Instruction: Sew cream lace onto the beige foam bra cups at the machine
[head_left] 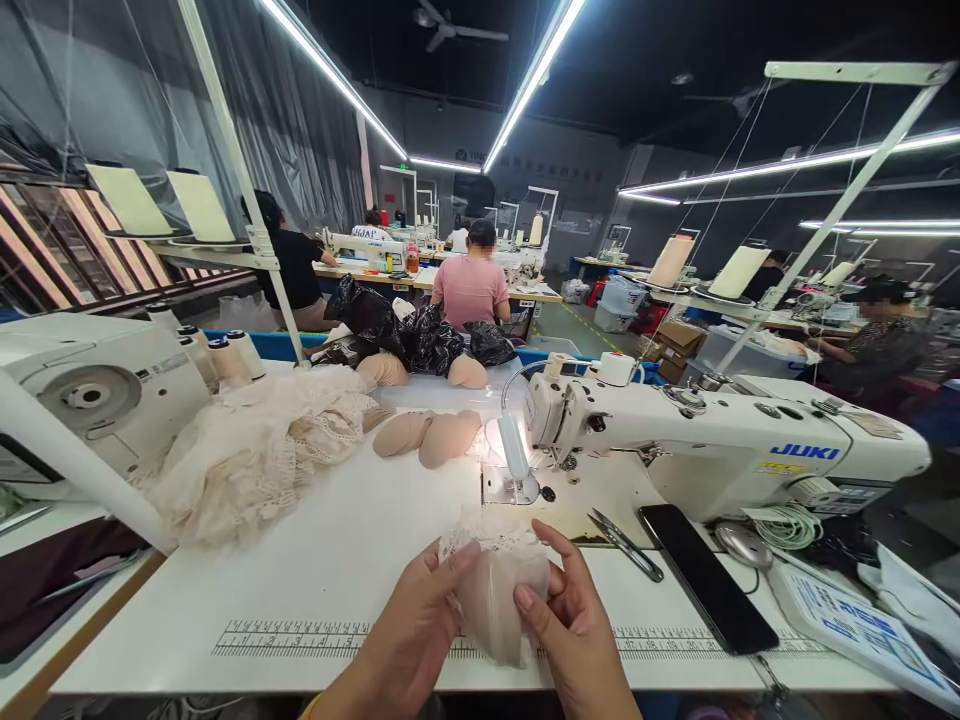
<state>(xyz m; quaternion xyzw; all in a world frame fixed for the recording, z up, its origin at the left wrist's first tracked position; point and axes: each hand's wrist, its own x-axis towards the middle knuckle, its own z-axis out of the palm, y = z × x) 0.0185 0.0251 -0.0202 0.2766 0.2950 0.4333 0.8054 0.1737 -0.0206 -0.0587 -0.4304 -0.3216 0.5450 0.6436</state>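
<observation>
Between my two hands is a sheer cream lace fabric piece (pixel 495 600), held just above the front of the white table. My left hand (pixel 420 615) grips its left side, with the thumb on top. On the right side, my right hand (pixel 574 620) pinches it between thumb and fingers, the index finger raised along the upper edge. Just beyond the fabric is the lit needle area of a white sewing machine (pixel 720 430). Beige moulded cups (pixel 431 438) lie stacked behind, and a heap of cream lace (pixel 270 440) covers the table's left side.
Thread snips (pixel 626 545) and a black phone (pixel 705 575) lie right of my hands. A printed ruler (pixel 300 638) runs along the table's front. Thread cones (pixel 232 358) stand at left. Black plastic bags (pixel 420 325) sit behind; a person in pink (pixel 471 285) sits further ahead.
</observation>
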